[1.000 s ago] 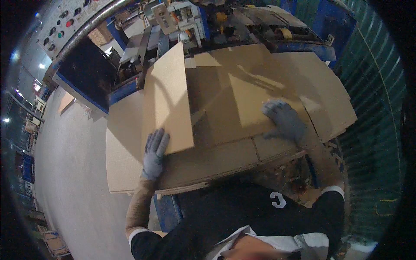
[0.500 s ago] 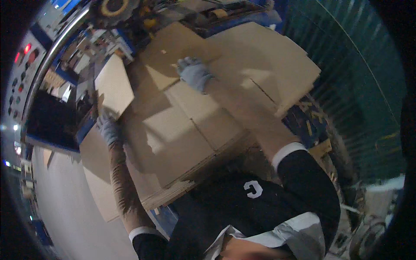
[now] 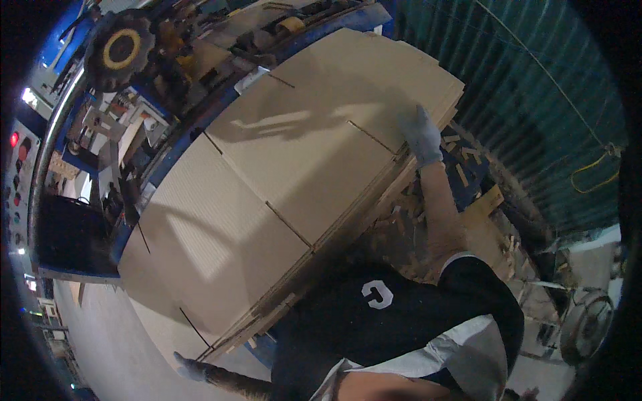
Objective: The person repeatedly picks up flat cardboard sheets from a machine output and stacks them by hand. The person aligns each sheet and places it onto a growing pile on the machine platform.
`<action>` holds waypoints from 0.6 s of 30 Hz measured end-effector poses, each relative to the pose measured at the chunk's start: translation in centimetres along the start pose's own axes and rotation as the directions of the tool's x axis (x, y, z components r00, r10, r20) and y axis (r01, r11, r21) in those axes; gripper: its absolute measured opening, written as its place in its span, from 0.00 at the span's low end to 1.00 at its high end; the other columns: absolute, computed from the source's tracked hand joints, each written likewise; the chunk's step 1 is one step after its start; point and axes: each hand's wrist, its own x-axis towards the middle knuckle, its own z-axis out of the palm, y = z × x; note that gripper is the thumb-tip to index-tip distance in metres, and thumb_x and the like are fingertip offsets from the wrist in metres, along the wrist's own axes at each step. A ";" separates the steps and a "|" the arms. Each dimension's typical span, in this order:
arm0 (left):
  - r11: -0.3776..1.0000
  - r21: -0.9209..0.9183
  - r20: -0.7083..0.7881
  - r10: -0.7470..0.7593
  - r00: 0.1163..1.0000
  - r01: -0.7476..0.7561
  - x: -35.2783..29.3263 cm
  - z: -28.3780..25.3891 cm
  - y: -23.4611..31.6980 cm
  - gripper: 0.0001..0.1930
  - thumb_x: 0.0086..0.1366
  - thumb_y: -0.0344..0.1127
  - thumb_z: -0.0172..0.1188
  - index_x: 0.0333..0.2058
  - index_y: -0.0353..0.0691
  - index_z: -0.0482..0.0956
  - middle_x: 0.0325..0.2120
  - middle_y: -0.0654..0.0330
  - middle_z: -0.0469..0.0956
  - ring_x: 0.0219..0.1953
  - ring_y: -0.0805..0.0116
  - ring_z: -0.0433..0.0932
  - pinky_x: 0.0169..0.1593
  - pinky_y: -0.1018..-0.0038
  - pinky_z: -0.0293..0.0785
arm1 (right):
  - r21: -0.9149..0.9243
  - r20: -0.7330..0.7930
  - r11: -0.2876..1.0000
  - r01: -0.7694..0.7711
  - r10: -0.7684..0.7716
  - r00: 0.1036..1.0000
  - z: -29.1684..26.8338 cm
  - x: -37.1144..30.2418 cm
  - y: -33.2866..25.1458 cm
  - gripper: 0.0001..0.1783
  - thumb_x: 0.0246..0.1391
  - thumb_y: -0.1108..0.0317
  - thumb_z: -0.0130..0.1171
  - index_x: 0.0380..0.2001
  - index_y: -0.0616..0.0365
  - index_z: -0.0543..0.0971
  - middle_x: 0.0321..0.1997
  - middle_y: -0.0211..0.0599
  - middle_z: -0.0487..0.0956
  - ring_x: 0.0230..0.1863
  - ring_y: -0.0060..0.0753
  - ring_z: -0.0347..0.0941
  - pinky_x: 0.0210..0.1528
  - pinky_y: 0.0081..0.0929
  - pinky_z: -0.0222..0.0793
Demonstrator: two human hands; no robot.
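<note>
A stack of slotted tan cardboard sheets (image 3: 287, 144) lies in front of me, its long near edge running up from lower left to the right. My right hand (image 3: 421, 137), in a grey glove, rests at the stack's right edge with its fingers stretched out and slightly blurred. At the near left corner is my left hand (image 3: 192, 367), also gloved, its fingers pointing out beside the corner. Whether it touches the cardboard I cannot tell. Dark slots cut into both long sides show on the top sheet.
Beyond the stack stands a blue machine with a dark toothed wheel (image 3: 120, 50). A control panel (image 3: 23, 157) with a lit red light is at the far left. Cardboard scraps (image 3: 461, 175) lie to the right, near a green corrugated wall (image 3: 528, 120). A wheel (image 3: 587, 326) stands lower right.
The loose cardboard pieces by my hands are gone from the stack's top. My right hand moved right to the stack's edge; my left came down toward me to the near corner.
</note>
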 end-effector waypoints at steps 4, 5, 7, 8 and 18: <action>0.992 -0.104 0.013 -0.076 0.997 0.077 0.5 -0.8 2.3 0.35 0.62 0.56 0.54 0.54 0.27 0.71 0.54 0.42 0.70 0.52 0.52 0.73 0.57 0.60 0.66 | 0.251 0.290 0.957 -0.144 0.068 0.955 0.3 1.8 -1.0 0.30 0.55 0.65 0.58 0.61 0.60 0.65 0.56 0.38 0.74 0.51 0.34 0.74 0.55 0.24 0.69; 0.970 -0.240 0.036 -0.028 0.999 0.036 -0.1 -1.1 2.9 0.34 0.61 0.54 0.56 0.54 0.27 0.71 0.55 0.42 0.70 0.53 0.53 0.71 0.58 0.60 0.65 | 0.369 0.313 0.908 -0.200 0.082 0.946 -0.1 2.1 -1.4 0.30 0.55 0.66 0.58 0.60 0.61 0.66 0.55 0.39 0.75 0.51 0.34 0.73 0.55 0.23 0.68; 0.844 -0.537 0.021 0.002 1.000 0.010 -1.2 -1.6 4.1 0.34 0.60 0.52 0.58 0.56 0.28 0.70 0.56 0.44 0.68 0.56 0.53 0.69 0.60 0.60 0.61 | 0.541 0.268 0.782 -0.309 0.188 0.945 -1.1 2.5 -2.6 0.27 0.54 0.67 0.58 0.58 0.62 0.69 0.52 0.41 0.76 0.51 0.36 0.73 0.56 0.25 0.68; 0.845 -0.535 -0.022 0.010 1.000 -0.020 -1.7 -2.0 4.5 0.34 0.60 0.51 0.59 0.57 0.28 0.69 0.56 0.44 0.69 0.55 0.54 0.69 0.60 0.60 0.62 | 0.627 0.173 0.730 -0.271 0.208 0.963 -1.9 2.5 -3.0 0.26 0.54 0.67 0.58 0.56 0.62 0.71 0.50 0.43 0.76 0.51 0.37 0.73 0.56 0.27 0.68; 0.601 -0.781 -0.076 -0.361 0.929 0.169 -0.7 -2.4 3.8 0.32 0.53 0.40 0.68 0.53 0.27 0.68 0.43 0.47 0.76 0.42 0.55 0.75 0.52 0.58 0.71 | 0.811 0.191 0.536 -0.236 0.138 0.972 -9.3 15.3 -9.0 0.23 0.50 0.65 0.62 0.49 0.63 0.74 0.43 0.38 0.77 0.45 0.32 0.72 0.46 0.27 0.68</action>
